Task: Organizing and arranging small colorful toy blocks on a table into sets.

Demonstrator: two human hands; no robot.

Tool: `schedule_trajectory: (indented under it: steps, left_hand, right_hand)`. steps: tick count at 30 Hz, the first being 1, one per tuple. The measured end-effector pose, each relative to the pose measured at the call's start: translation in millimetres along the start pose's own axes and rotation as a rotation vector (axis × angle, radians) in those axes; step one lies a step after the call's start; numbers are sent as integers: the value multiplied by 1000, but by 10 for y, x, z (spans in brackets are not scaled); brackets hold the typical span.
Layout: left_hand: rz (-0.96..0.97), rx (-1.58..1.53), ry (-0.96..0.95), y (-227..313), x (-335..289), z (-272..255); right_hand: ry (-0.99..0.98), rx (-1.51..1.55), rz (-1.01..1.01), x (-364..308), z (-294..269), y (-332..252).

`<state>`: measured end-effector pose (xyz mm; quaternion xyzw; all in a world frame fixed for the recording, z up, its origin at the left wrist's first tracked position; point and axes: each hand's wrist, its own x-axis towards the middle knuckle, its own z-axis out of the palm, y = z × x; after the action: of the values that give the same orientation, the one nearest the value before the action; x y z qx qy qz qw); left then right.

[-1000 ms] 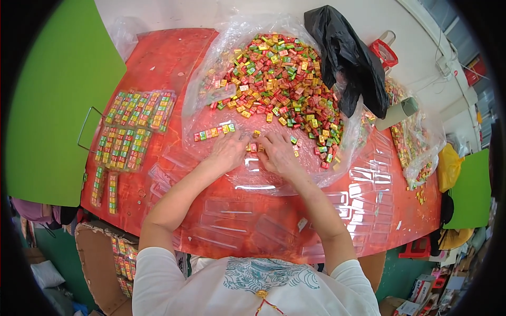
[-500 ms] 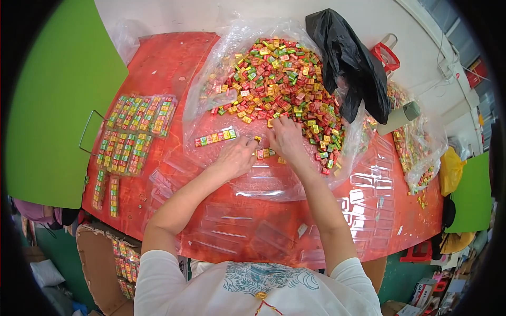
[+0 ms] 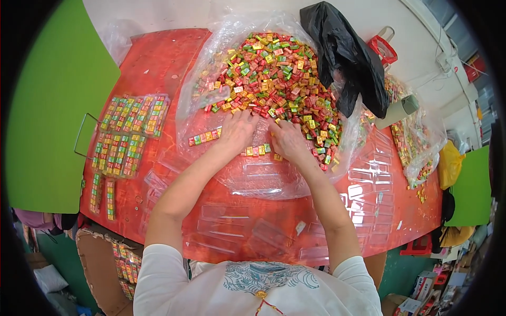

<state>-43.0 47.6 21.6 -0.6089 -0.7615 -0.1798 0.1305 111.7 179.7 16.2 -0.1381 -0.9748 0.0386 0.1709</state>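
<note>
A large heap of small wrapped candies (image 3: 279, 73), red, yellow and green, lies on a clear plastic bag (image 3: 195, 105). At the heap's near edge is my left hand (image 3: 240, 131), fingers reaching down to the candies and slightly apart. Close to its right, my right hand (image 3: 290, 141) is curled, its fingertips bent under; what they hold, if anything, is hidden. A short row of candies (image 3: 256, 150) sits below and between the hands, with a single yellow candy (image 3: 278, 157) beside it. Left of my left wrist lies a longer candy row (image 3: 204, 137), partly covered by that hand.
Filled candy strips (image 3: 124, 134) lie in groups at the left. Empty clear trays (image 3: 371, 195) spread over the red table (image 3: 158, 58) at right and front. A black plastic bag (image 3: 342, 58) drapes at the heap's right. Another candy bag (image 3: 416, 152) lies farther right.
My left hand has moved up from the short row to the heap's edge, now covering the longer row's right end. My right hand has drawn back slightly from the heap. The view has shifted a little.
</note>
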Motion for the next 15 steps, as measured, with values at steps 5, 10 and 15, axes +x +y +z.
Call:
schedule_trajectory:
  steps: [5,10,15]
  left_hand:
    - [-26,-234,-92,172,-327,-275]
    - [-121,-227,-374,208,-561,-370]
    - [-104,-250,-354,206,-528,-277]
  right_hand:
    - [-2,93,-21,-278,-150,35]
    - [23,195,-35,-377,-212,-81]
    - [42,224,156,-516,-286,117]
